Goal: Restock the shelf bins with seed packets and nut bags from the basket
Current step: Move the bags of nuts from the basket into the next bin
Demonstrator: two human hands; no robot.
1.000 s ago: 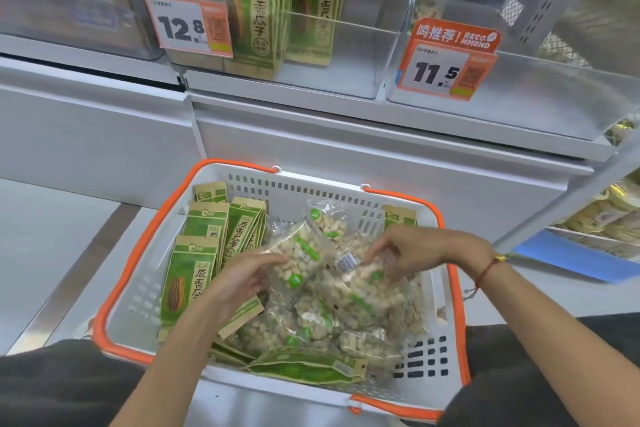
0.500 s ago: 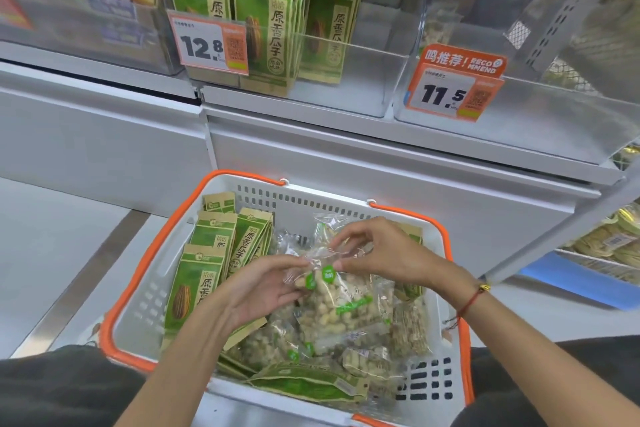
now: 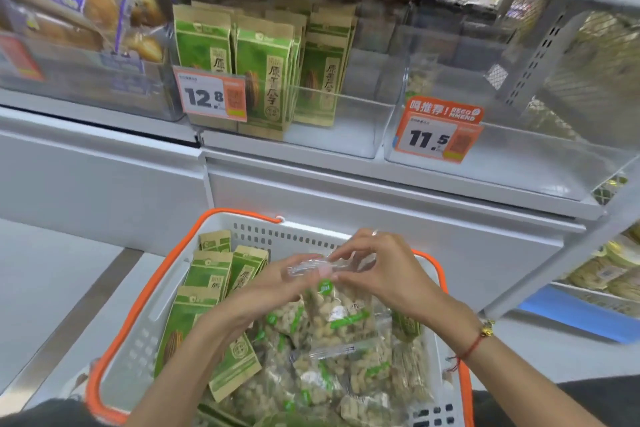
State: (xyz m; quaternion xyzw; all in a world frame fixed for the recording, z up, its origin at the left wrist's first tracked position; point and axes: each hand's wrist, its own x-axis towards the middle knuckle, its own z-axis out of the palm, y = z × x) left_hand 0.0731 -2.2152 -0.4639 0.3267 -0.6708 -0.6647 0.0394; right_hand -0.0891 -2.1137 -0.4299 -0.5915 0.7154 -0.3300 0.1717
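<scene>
A white basket with an orange rim sits low in front of me. It holds green seed packets on its left side and several clear nut bags on its right. My left hand and my right hand both pinch the top seam of one clear nut bag, which hangs above the pile. On the shelf above, a clear bin tagged 12.8 holds upright seed packets. Right of it, the clear bin tagged 11.5 looks almost bare.
Bread packs fill the bin at the upper left. A white cabinet front stands between basket and shelf. A slanted shelf upright crosses the right side, with yellow packs and a blue tray beyond.
Both hands have lifted one nut bag up out of the pile, gripping it by its top seam. The view has tilted upward, showing more of the shelf.
</scene>
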